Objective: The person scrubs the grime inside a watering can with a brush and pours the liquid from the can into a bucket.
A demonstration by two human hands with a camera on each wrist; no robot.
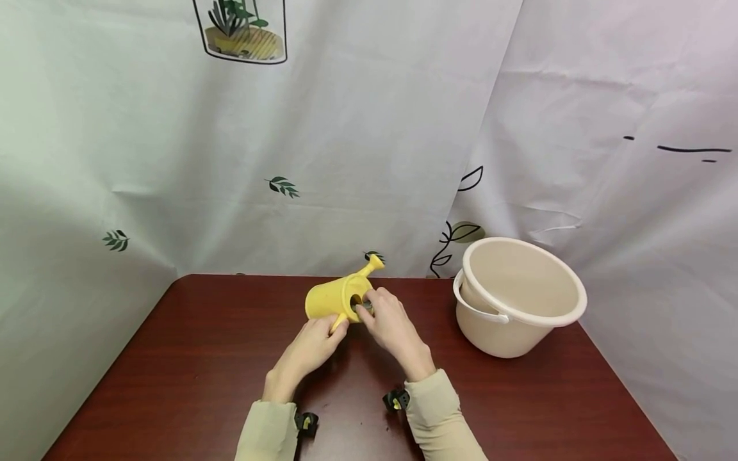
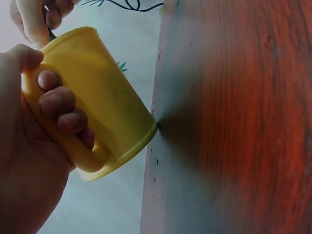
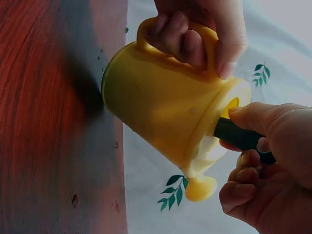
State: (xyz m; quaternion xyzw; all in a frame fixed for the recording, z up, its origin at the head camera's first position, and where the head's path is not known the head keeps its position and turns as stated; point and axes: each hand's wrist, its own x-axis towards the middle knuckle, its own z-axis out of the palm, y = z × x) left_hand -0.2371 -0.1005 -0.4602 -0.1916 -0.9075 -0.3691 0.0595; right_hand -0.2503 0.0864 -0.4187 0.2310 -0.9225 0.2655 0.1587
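A yellow watering can (image 1: 328, 299) is tilted over the table, its spout pointing up and away and its mouth turned to the right. My left hand (image 2: 41, 117) grips the can by its handle, fingers curled through the loop. At the mouth, my right hand (image 3: 273, 156) pinches a dark, stick-like handle (image 3: 239, 136) between thumb and fingers. The far end of that handle goes into the can's opening and is hidden inside. In the left wrist view the can's base edge (image 2: 155, 127) overlaps the edge of the tabletop.
To the right on the dark red-brown table (image 1: 190, 358) stands a cream bucket (image 1: 496, 336) with its handle hanging down on the left side. A white printed cloth (image 1: 369, 128) hangs behind the table and along both sides. Small drops dot the tabletop.
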